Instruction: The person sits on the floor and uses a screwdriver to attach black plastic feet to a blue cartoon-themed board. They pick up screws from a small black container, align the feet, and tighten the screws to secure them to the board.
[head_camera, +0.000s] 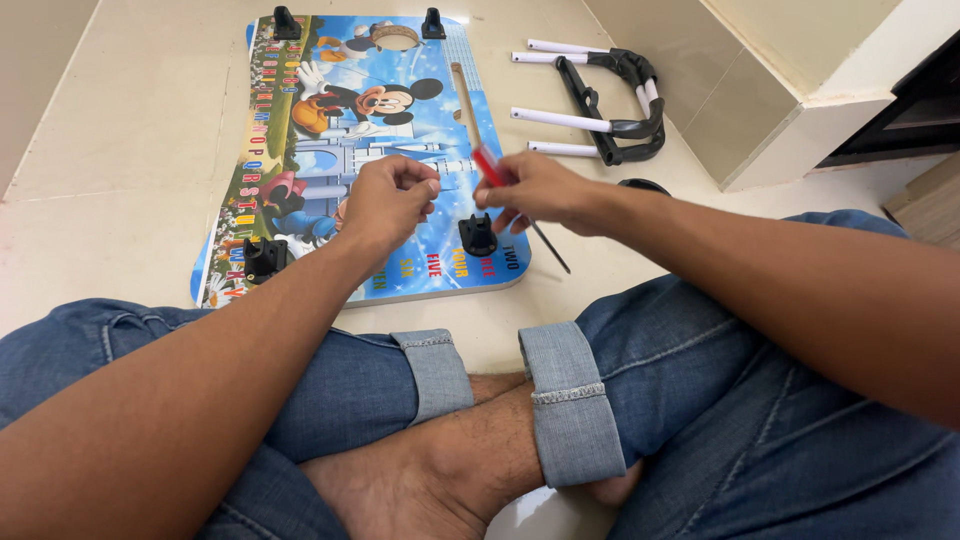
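Head view, looking down over my crossed legs in rolled blue jeans (560, 400) to a pale tiled floor (130, 150). The largest item is the flat cartoon-printed board (420, 150), blue with a coloured letter border along its left edge; it lies face up on the tiles directly ahead of my knees, its near edge just beyond my shins. Four black plastic brackets sit near its corners: two at the far edge (286, 24) (433, 24), one at the near left (263, 258), and one at the near right (477, 235), just below my hands.

To the right of the board, well apart from it, lie the folding legs (610, 100), white tubes joined by black curved pieces, resting on the floor beside a low tiled step (780, 110).

My left hand (388, 200) hovers over the middle of the board, fingers curled in and the thumb pressed to the fingertips as if pinching something very small; what it pinches is too small to make out. My right hand (540, 190) hangs just beside it, its fingers wrapped around a screwdriver (515, 205) with a red handle; the thin dark shaft slants down and right, its tip hanging over the floor just past the board's near right corner.
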